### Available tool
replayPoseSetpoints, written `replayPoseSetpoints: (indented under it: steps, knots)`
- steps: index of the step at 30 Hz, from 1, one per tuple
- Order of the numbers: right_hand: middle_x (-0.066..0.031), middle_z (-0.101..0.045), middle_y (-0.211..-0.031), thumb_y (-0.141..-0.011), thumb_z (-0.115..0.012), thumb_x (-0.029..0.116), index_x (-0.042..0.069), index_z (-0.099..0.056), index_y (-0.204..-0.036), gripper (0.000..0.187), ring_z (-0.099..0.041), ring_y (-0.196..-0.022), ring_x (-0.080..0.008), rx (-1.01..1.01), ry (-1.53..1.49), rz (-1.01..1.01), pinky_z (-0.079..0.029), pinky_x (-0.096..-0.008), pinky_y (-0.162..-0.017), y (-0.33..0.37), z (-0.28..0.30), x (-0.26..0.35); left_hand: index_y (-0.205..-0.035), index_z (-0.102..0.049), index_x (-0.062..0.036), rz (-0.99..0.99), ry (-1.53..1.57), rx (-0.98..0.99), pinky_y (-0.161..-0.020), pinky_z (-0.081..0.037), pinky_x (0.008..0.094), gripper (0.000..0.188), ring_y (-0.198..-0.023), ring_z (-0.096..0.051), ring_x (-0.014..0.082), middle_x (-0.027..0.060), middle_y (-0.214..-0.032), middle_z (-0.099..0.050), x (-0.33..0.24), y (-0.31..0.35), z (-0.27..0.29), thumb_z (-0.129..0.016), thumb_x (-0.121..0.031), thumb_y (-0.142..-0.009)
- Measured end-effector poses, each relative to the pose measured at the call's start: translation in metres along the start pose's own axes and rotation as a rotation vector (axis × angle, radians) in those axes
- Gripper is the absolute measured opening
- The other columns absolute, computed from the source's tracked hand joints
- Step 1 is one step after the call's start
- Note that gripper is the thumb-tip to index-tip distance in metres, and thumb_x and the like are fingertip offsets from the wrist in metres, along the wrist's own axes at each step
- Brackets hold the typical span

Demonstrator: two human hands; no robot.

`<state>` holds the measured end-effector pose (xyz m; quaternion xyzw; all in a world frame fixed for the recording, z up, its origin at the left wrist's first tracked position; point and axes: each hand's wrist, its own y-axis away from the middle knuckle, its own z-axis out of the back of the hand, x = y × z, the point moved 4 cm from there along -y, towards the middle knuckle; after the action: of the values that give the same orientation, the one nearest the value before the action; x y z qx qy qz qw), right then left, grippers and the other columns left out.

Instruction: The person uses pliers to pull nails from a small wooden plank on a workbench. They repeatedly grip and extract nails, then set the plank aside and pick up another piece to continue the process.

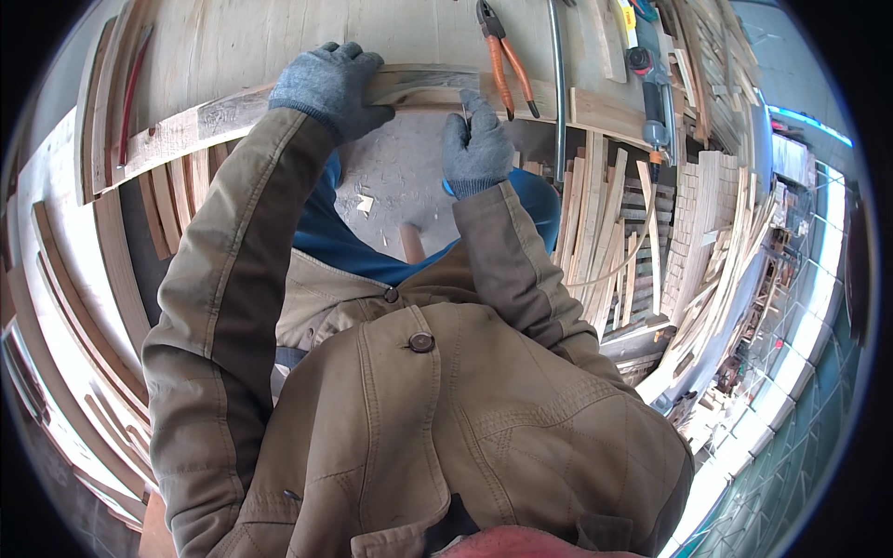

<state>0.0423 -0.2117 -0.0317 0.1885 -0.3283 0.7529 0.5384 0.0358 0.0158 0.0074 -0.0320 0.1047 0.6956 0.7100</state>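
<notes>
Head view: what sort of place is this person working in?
Probably a woodworking shop: long, pale wooden strips are piled at the right, small pale scraps, apparently wood, dot the grey floor, and orange-handled metal pliers lie close by.

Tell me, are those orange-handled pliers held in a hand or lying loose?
Lying loose: the pliers rest on the wooden surface, with the left hand and right hand both apart from them.

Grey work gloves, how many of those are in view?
2: one on the left hand, over the wooden board, and one on the right hand, below the orange-handled pliers. Others could be hidden.
</notes>
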Motion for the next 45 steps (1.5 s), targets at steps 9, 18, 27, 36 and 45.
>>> replayPoseSetpoints:
  steps: [9, 18, 27, 36, 45]
  knots:
    - [-0.0124, -0.071, -0.084, -0.1, -0.069, 0.012, 0.002, -0.055, -0.15, 0.054, -0.071, -0.072, -0.0222, 0.198, -0.08, 0.132, -0.059, -0.038, -0.072, 0.01, 0.013, -0.002, -0.137, -0.067, -0.0117, 0.001, 0.031, -0.029, -0.108, -0.053, 0.046, 0.073, -0.125, -0.064, 0.0337, 0.0131, -0.129, -0.068, 0.0, 0.0, 0.001, -0.084, -0.05, -0.078]
    - [-0.0085, -0.072, -0.087, -0.102, -0.063, -0.003, 0.007, -0.061, -0.143, 0.042, -0.066, -0.066, -0.0112, 0.336, -0.614, -0.301, -0.053, -0.027, -0.055, 0.004, 0.023, 0.001, -0.137, -0.067, -0.0125, 0.016, 0.036, -0.02, -0.109, -0.053, 0.0455, 0.074, -0.126, -0.063, 0.0334, 0.0123, -0.131, -0.068, -0.001, 0.002, 0.004, -0.086, -0.051, -0.077]
    - [-0.0111, -0.073, -0.089, -0.098, -0.069, -0.005, 0.004, -0.064, -0.111, 0.017, -0.07, -0.068, -0.0168, 0.24, -0.845, -0.374, -0.06, -0.0325, -0.058, 0.013, 0.007, -0.012, -0.136, -0.067, -0.0118, 0.012, 0.04, -0.035, -0.109, -0.052, 0.0453, 0.073, -0.126, -0.063, 0.0334, 0.0122, -0.131, -0.068, 0.0, 0.002, 0.001, -0.086, -0.051, -0.077]
    - [-0.0129, -0.073, -0.088, -0.099, -0.066, -0.007, 0.005, -0.061, -0.108, 0.015, -0.071, -0.068, -0.0201, 0.187, -0.914, -0.433, -0.062, -0.0363, -0.061, 0.019, -0.006, -0.028, -0.137, -0.066, -0.0118, 0.02, 0.029, -0.014, -0.108, -0.052, 0.0456, 0.075, -0.126, -0.063, 0.0339, 0.0121, -0.131, -0.067, -0.002, 0.001, 0.001, -0.086, -0.052, -0.077]
    - [-0.0146, -0.073, -0.086, -0.1, -0.066, -0.002, 0.0, -0.062, -0.106, 0.008, -0.069, -0.062, -0.0196, 0.115, -0.858, -0.644, -0.059, -0.034, -0.056, 0.014, -0.011, -0.033, -0.14, -0.065, -0.0126, 0.05, 0.009, 0.005, -0.109, -0.052, 0.0456, 0.077, -0.127, -0.063, 0.0341, 0.0116, -0.133, -0.067, -0.003, 0.0, 0.001, -0.086, -0.054, -0.078]
